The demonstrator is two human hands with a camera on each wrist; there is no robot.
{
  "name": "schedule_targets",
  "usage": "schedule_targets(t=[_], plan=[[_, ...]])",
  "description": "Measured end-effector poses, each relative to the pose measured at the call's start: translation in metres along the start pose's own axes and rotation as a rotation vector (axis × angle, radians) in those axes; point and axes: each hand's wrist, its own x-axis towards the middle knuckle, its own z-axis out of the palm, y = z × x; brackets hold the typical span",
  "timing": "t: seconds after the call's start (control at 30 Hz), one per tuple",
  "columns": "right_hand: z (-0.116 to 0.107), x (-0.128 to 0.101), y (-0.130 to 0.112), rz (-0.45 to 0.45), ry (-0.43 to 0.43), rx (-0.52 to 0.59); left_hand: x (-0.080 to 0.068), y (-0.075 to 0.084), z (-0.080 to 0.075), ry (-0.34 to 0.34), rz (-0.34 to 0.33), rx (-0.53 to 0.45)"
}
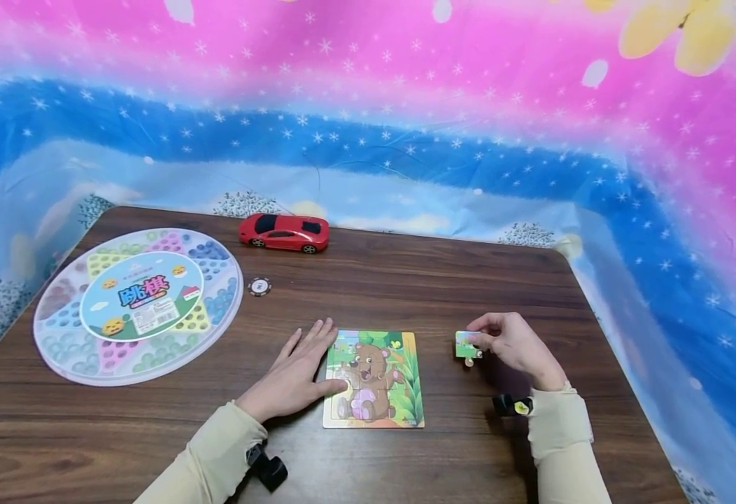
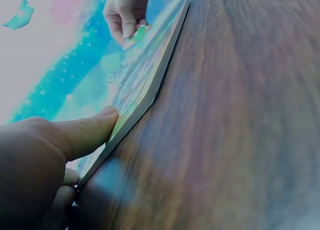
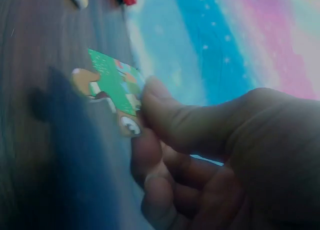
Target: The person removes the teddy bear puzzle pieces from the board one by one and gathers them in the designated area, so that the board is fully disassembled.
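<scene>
A square bear jigsaw puzzle (image 1: 373,378) lies flat on the wooden table in the head view. My left hand (image 1: 294,378) rests along its left side with fingers extended, the thumb lying over the puzzle's edge. In the left wrist view, that thumb (image 2: 92,130) touches the puzzle's rim. To the right of the puzzle, my right hand (image 1: 515,346) pinches a green jigsaw piece (image 1: 464,344) between thumb and fingers. The right wrist view shows this piece (image 3: 112,85) from close by, held above the tabletop, with rounded brown knobs on its side; the fingers cover one edge.
A round Chinese checkers set (image 1: 59,350) with a clear cover occupies the table's left side. Beside it lies a black-and-white poker chip (image 1: 259,286). Near the back edge stands a red toy car (image 1: 285,233). A pink and blue patterned cloth (image 1: 368,91) hangs behind the table (image 1: 469,280).
</scene>
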Motion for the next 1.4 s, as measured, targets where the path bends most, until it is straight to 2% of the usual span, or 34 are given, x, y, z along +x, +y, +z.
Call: schedule_targets(t=[0.1, 0.37, 0.57, 0.83, 1.4], plan=[[0.001, 0.002, 0.009, -0.006, -0.018, -0.008, 0.001, -0.001, 0.001, 0.005, -0.002, 0.003], [0.008, 0.008, 0.019, -0.013, 0.026, -0.060, 0.000, -0.002, 0.003, 0.009, -0.002, 0.009], [0.011, 0.011, 0.018, -0.022, 0.056, -0.088, -0.001, -0.003, 0.004, 0.023, 0.015, 0.036], [0.015, 0.012, 0.020, 0.013, 0.052, -0.094, -0.001, -0.002, 0.003, 0.008, 0.017, 0.051], [0.016, 0.012, 0.018, -0.001, 0.062, -0.102, -0.002, -0.002, 0.005, 0.014, 0.024, 0.065]])
